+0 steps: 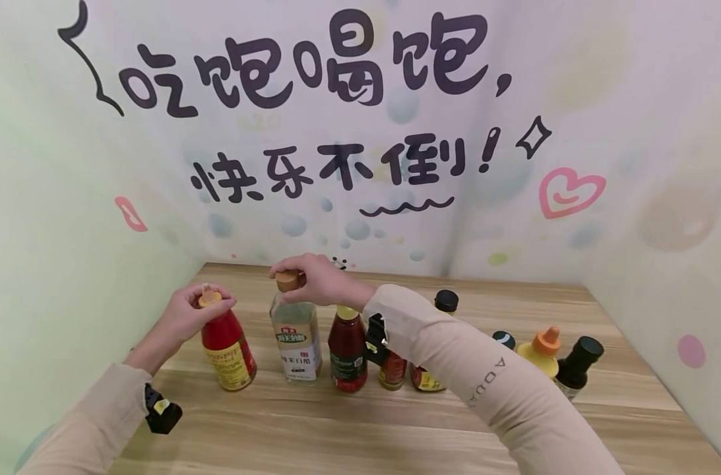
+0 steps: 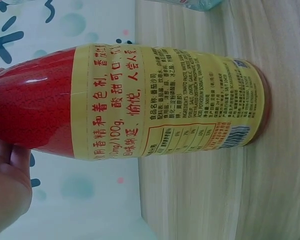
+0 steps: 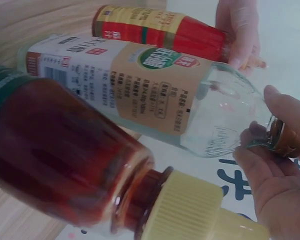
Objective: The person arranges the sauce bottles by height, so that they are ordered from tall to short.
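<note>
On the left of the table, a red ketchup bottle [image 1: 229, 356] with a yellow label stands upright, and my left hand [image 1: 187, 313] grips it at its yellow cap. Its printed label [image 2: 190, 105] fills the left wrist view. Just right of it is a clear glass bottle of white vinegar [image 1: 295, 343] with a tan cap [image 1: 287, 280]. Fingers and thumb of my right hand [image 1: 321, 280] hold the vinegar around cap and neck, as the right wrist view also shows. Close to the vinegar on its right stands a dark red sauce bottle [image 1: 347, 349] with a yellow nozzle cap [image 3: 190, 205].
Further right along the row, partly behind my right sleeve [image 1: 455, 349], stand several more bottles, among them a yellow one with an orange nozzle [image 1: 548, 340] and a dark one with a black cap [image 1: 588, 349]. A printed backdrop [image 1: 348, 231] borders the wooden table [image 1: 313, 429].
</note>
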The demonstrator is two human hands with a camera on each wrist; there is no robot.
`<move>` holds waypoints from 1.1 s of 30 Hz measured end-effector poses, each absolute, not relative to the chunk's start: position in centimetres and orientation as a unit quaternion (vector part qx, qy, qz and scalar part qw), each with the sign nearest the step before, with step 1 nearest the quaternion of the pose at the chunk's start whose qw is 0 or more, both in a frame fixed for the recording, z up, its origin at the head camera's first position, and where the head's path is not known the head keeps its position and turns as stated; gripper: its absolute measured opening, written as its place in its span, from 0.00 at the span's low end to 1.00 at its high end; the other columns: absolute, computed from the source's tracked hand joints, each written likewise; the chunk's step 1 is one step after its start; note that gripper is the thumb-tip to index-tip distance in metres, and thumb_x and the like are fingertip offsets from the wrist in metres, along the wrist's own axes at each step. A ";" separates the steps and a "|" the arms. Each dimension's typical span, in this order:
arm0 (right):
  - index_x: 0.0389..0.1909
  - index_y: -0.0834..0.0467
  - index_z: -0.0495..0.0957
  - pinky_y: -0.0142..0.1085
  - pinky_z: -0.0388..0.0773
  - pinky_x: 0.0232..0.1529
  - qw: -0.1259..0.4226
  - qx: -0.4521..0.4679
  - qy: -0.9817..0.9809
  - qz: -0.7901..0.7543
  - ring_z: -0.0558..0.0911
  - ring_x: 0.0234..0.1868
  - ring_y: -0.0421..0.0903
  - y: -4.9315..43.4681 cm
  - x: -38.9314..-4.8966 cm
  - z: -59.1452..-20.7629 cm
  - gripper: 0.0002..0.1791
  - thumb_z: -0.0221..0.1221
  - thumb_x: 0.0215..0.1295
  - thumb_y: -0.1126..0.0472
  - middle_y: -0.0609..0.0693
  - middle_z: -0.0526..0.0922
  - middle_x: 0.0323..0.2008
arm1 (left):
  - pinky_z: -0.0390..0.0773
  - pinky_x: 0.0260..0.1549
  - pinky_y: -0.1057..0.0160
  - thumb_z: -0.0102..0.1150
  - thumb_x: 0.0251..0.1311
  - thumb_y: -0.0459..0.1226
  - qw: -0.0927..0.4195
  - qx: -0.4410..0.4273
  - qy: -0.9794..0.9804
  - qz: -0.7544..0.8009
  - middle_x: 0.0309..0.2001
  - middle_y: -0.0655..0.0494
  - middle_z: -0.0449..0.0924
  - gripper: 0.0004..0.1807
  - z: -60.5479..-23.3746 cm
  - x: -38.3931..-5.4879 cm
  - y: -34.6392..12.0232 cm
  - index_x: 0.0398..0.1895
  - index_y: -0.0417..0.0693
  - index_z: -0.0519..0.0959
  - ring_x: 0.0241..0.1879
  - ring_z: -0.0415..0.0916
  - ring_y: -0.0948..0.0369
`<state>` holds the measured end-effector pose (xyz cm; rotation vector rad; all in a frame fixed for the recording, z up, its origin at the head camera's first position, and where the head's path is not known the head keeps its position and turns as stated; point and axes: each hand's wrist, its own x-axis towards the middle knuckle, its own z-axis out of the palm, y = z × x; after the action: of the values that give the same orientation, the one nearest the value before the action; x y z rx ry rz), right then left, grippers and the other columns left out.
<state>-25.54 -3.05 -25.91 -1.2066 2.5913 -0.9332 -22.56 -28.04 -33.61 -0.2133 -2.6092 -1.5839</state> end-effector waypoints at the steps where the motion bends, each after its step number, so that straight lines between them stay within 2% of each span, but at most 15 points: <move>1: 0.49 0.54 0.74 0.26 0.71 0.34 0.067 -0.402 0.859 -0.309 0.73 0.36 0.41 -3.0 -25.5 -25.9 0.20 0.62 0.53 0.62 0.49 0.75 0.42 | 0.77 0.29 0.60 0.56 0.56 0.46 0.041 -0.069 -0.851 -0.518 0.34 0.52 0.73 0.18 -33.6 -22.5 -28.0 0.39 0.39 0.72 0.31 0.72 0.59; 9: 0.46 0.55 0.76 0.27 0.69 0.32 0.072 -0.399 0.858 -0.316 0.71 0.35 0.41 -2.9 -25.7 -25.6 0.18 0.63 0.52 0.63 0.47 0.75 0.38 | 0.76 0.29 0.60 0.56 0.56 0.46 0.039 -0.062 -0.850 -0.521 0.36 0.50 0.73 0.19 -33.7 -22.7 -27.8 0.40 0.39 0.72 0.33 0.71 0.59; 15: 0.43 0.55 0.76 0.28 0.67 0.31 0.067 -0.397 0.861 -0.312 0.70 0.33 0.41 -3.2 -25.5 -25.4 0.16 0.63 0.52 0.63 0.47 0.75 0.35 | 0.76 0.29 0.61 0.56 0.56 0.46 0.043 -0.065 -0.850 -0.521 0.35 0.53 0.73 0.18 -33.8 -22.5 -28.0 0.40 0.40 0.72 0.32 0.72 0.60; 29: 0.44 0.56 0.75 0.27 0.69 0.31 0.065 -0.388 0.866 -0.309 0.71 0.33 0.41 -3.5 -25.0 -25.3 0.15 0.62 0.53 0.65 0.47 0.75 0.36 | 0.76 0.30 0.61 0.55 0.56 0.47 0.046 -0.053 -0.842 -0.536 0.35 0.55 0.73 0.17 -33.9 -22.1 -27.8 0.39 0.42 0.73 0.32 0.71 0.60; 33: 0.44 0.58 0.75 0.26 0.69 0.31 0.047 -0.391 0.863 -0.316 0.71 0.33 0.41 -3.6 -25.0 -24.9 0.16 0.62 0.52 0.65 0.48 0.75 0.37 | 0.76 0.30 0.62 0.55 0.56 0.46 0.050 -0.059 -0.840 -0.537 0.35 0.56 0.73 0.16 -33.9 -22.0 -27.8 0.39 0.42 0.72 0.33 0.71 0.60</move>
<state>-25.02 -3.63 -24.86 -1.1937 2.6317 -0.9647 -21.97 -27.84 -33.93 -0.1803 -2.5576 -1.6363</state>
